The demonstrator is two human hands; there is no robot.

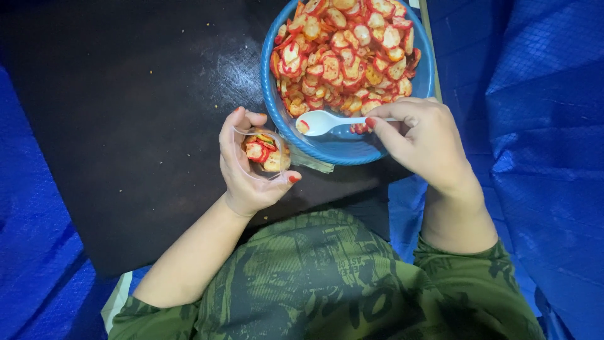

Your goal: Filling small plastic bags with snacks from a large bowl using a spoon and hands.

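The left hand [248,167] is curled around a thin clear bag [267,154] of red-coated chips, soft and slippery; best held at its mouth. The right hand [421,138] pinches a light white spoon [324,121] over the blue bowl [340,148] on the table [126,113].

Dark tabletop [138,113] under glare, blue tarpaulin [541,126] along its right side, more blue sheeting at its left

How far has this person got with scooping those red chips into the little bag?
Done: the small clear bag in the left hand already holds some chips. In hand: the right hand holds a white spoon at the blue bowl. Left: the bowl remains heaped.
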